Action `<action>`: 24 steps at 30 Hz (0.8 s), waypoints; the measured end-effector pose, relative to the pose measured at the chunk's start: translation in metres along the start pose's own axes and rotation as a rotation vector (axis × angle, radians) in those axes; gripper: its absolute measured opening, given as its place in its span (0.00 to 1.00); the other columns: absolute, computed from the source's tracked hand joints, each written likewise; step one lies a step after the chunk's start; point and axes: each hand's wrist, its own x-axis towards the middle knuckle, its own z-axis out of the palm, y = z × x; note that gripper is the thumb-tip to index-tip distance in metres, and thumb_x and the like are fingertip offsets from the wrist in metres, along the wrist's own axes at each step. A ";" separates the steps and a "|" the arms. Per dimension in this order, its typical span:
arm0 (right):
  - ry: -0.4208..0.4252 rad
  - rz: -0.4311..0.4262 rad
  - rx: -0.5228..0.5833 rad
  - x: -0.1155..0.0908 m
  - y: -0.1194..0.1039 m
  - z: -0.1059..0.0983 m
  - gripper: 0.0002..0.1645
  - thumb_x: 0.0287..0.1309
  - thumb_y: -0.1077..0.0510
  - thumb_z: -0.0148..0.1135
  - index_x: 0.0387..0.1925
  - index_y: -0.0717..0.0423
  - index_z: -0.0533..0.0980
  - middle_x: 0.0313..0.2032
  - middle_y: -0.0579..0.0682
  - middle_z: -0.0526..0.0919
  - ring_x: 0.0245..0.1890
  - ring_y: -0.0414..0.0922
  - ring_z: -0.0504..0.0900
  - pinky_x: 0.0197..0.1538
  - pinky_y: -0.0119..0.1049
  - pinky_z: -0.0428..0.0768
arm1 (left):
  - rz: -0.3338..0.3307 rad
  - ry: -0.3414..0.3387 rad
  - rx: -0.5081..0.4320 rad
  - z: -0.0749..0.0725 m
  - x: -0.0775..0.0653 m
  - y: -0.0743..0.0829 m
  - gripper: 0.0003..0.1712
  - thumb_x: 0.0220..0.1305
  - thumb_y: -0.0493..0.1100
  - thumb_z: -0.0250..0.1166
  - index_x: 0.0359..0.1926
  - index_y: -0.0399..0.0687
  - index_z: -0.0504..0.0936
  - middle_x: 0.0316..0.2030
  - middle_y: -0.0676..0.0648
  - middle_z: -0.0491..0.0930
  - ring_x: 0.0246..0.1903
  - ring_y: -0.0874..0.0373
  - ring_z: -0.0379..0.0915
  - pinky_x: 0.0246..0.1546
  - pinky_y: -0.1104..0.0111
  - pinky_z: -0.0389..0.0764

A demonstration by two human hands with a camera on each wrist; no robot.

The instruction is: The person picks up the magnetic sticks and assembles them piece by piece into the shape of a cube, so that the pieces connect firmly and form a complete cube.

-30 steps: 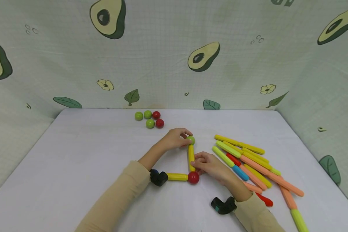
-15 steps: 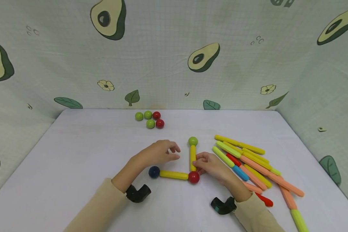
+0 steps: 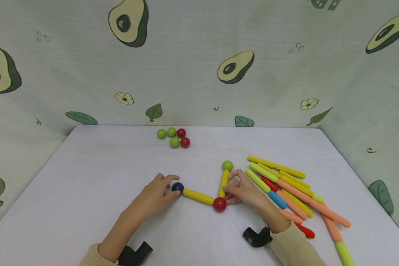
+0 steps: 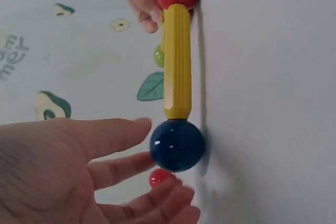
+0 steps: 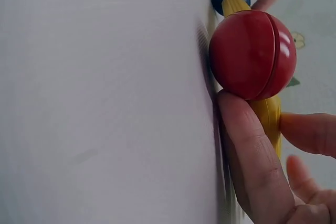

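Note:
Two yellow rods meet at a red ball (image 3: 220, 204) on the table, making an angled shape. The left-hand rod (image 3: 198, 196) ends in a dark blue ball (image 3: 177, 187); the upper rod (image 3: 224, 183) carries a green ball (image 3: 227, 165). My left hand (image 3: 157, 196) is spread around the blue ball (image 4: 177, 145), thumb and forefinger apart on either side of it. With thumb and fingers my right hand (image 3: 243, 191) pinches the upper rod just above the red ball (image 5: 252, 55). Its thumb (image 5: 310, 134) lies against that rod.
Several loose green and red balls (image 3: 174, 142) sit near the table's back edge. On the right lies a spread pile of yellow, orange, green, red and blue sticks (image 3: 296, 190), close to my right forearm. A patterned cloth (image 3: 193, 66) hangs behind the white table (image 3: 96, 166).
My left hand has left the green ball and come down and left to the blue one. The joined rods have swung clockwise, blue end away from me, while my right hand stays on the upper rod.

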 end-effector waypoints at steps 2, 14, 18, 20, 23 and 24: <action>-0.022 -0.024 -0.029 -0.001 0.000 0.000 0.25 0.61 0.60 0.58 0.56 0.60 0.61 0.31 0.55 0.80 0.25 0.44 0.81 0.34 0.36 0.83 | -0.021 0.004 -0.086 0.003 0.000 -0.004 0.22 0.60 0.46 0.64 0.55 0.52 0.75 0.29 0.50 0.71 0.26 0.59 0.66 0.26 0.70 0.69; -0.052 -0.111 -0.254 -0.007 -0.003 0.002 0.20 0.61 0.57 0.58 0.53 0.62 0.72 0.26 0.53 0.80 0.23 0.44 0.80 0.31 0.36 0.82 | -0.093 -0.001 -0.334 0.013 0.010 -0.023 0.19 0.62 0.48 0.62 0.51 0.44 0.75 0.20 0.50 0.75 0.18 0.60 0.68 0.23 0.72 0.70; -0.097 -0.133 -0.278 -0.009 -0.005 0.005 0.20 0.60 0.57 0.59 0.52 0.64 0.72 0.26 0.54 0.82 0.23 0.44 0.79 0.30 0.36 0.82 | -0.115 -0.003 -0.358 0.009 0.011 -0.029 0.20 0.63 0.48 0.60 0.53 0.44 0.74 0.21 0.49 0.75 0.17 0.59 0.70 0.22 0.71 0.73; -0.126 -0.141 -0.273 -0.010 -0.005 0.007 0.22 0.60 0.57 0.59 0.53 0.65 0.71 0.27 0.54 0.82 0.24 0.44 0.79 0.30 0.36 0.81 | -0.119 0.002 -0.360 0.005 0.011 -0.032 0.20 0.64 0.47 0.59 0.54 0.45 0.73 0.22 0.48 0.75 0.16 0.59 0.70 0.22 0.71 0.73; -0.171 -0.147 -0.266 -0.013 -0.006 0.011 0.24 0.60 0.57 0.59 0.54 0.66 0.69 0.29 0.54 0.83 0.25 0.44 0.79 0.30 0.35 0.81 | -0.111 0.017 -0.349 0.001 0.011 -0.036 0.20 0.65 0.46 0.58 0.56 0.44 0.72 0.24 0.47 0.76 0.16 0.59 0.70 0.22 0.71 0.74; -0.184 -0.148 -0.267 -0.014 -0.006 0.012 0.24 0.60 0.56 0.59 0.54 0.66 0.69 0.29 0.54 0.83 0.25 0.44 0.79 0.30 0.35 0.81 | -0.108 0.021 -0.346 0.000 0.012 -0.037 0.21 0.65 0.46 0.58 0.57 0.44 0.72 0.24 0.47 0.76 0.16 0.59 0.70 0.22 0.70 0.74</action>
